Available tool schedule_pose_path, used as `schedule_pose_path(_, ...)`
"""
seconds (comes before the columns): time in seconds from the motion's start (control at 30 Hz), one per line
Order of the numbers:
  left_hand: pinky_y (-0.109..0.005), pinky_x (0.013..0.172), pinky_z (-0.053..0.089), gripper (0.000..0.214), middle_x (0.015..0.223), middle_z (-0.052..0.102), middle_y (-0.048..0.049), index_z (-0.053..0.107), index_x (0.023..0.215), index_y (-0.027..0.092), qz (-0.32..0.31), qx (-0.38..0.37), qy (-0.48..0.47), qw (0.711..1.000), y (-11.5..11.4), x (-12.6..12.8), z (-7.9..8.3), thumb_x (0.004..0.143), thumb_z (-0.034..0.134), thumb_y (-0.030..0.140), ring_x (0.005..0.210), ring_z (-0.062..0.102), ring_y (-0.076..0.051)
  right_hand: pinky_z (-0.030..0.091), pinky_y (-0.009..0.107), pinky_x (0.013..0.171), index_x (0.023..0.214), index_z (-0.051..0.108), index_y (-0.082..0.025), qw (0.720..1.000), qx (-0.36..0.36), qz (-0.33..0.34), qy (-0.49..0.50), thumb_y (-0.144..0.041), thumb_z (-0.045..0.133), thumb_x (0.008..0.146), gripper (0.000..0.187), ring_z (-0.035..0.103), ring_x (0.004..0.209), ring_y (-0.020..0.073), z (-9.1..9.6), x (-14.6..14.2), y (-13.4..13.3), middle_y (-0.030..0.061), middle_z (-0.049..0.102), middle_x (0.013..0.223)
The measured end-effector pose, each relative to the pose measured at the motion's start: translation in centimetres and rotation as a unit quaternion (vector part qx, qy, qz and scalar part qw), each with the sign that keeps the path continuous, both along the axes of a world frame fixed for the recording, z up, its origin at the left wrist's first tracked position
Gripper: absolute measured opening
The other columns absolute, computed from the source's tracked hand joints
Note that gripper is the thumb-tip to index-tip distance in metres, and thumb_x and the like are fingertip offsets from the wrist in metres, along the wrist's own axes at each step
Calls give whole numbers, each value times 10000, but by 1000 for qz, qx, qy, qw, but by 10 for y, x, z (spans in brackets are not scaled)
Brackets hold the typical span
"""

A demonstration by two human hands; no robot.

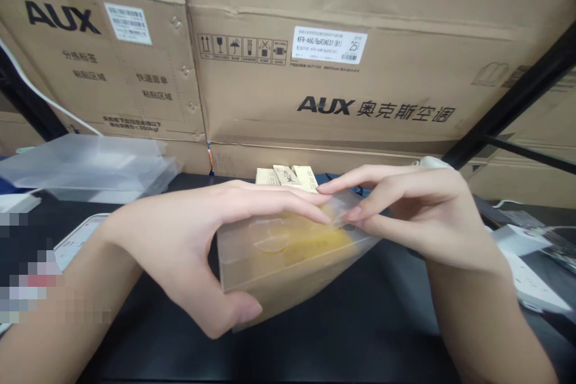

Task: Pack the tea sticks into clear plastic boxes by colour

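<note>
A frosted, see-through plastic bag (288, 282) is held above the dark tabletop (342, 336), tilted, with something yellow showing through it. My left hand (175, 246) grips its left end, the thumb on the near face and the fingers stretched along the top edge. At the upper right, the thumb and fingers of my right hand (423, 210) pinch the bag near its top edge. Several cream paper slips (292, 177) with dark writing stand just behind the bag. My right fingers partly hide the bag's right end.
Large AUX cardboard cartons (252, 102) form a wall behind the table. Clear plastic sheets or bags (85, 162) are stacked at the left, near a phone (83, 237). At the right lie a white power strip (535, 279) and cables. A black metal bar (517, 93) slants there.
</note>
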State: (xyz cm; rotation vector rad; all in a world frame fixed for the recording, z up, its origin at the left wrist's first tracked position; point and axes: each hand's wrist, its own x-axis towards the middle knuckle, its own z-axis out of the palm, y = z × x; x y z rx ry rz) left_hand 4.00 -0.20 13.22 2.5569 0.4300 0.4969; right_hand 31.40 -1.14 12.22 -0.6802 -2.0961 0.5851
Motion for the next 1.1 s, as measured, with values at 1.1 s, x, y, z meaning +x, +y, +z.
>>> schedule_pose_path(1.1, -414, 982, 474, 506, 1171, 680, 136, 624, 1241, 282, 301, -31, -36, 952, 75, -105, 3, 813, 660, 549, 1123, 556, -210, 600, 339, 824, 957, 718, -189, 992, -67, -70, 75, -376, 734, 813, 236, 716, 843, 184, -32, 4, 42, 77, 749, 994)
